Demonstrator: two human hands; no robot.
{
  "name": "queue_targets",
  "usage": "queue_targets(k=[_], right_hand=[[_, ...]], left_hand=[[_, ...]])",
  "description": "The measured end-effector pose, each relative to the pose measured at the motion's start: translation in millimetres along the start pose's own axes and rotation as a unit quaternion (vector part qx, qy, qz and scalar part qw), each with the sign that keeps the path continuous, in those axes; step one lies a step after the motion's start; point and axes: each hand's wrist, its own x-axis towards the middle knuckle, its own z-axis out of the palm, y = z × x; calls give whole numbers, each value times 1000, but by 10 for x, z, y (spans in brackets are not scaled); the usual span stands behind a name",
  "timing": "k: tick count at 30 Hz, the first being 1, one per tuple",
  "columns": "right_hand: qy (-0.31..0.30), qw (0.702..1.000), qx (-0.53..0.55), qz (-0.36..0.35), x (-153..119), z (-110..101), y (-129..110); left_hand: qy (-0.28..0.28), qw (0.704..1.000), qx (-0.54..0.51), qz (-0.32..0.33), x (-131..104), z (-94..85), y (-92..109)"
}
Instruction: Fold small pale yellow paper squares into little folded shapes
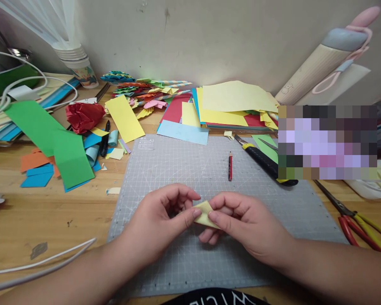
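Between my two hands is a small piece of pale yellow paper (205,213), which looks folded, held over the grey cutting mat (152,262). My left hand (169,216) pinches its left side, thumb on top. From the other side, my right hand (238,220) grips it with the thumb on its face and the fingers behind. Parts of the paper are covered by both thumbs. A short red pencil (230,166) lies on the mat beyond my hands. To its right rests a black and yellow utility knife (263,161).
Scissors (352,214) with red and yellow handles lie at the right. Coloured paper sheets (228,116) and folded paper flowers (142,91) line the wall. Green paper (73,161), scraps and a crumpled red paper (84,117) are at the left. White cables (44,269) cross the lower left.
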Motion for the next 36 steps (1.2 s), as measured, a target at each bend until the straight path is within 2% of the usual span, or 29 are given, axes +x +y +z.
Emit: queue_targets(k=[4, 9, 30, 33, 36], right_hand=[[-11, 1000, -7, -4, -8, 6, -11], [-14, 1000, -16, 17, 3, 9, 5], [-24, 1000, -4, 11, 10, 4, 5], [-16, 1000, -11, 5, 10, 2, 9], [5, 997, -60, -40, 1, -4, 1]], left_hand=[[0, 999, 43, -9, -2, 3, 39], [-7, 999, 47, -12, -4, -3, 42], [-9, 998, 53, -19, -9, -5, 42], [-17, 997, 75, 1, -21, 3, 40], [-34, 991, 118, 46, -46, 20, 43]])
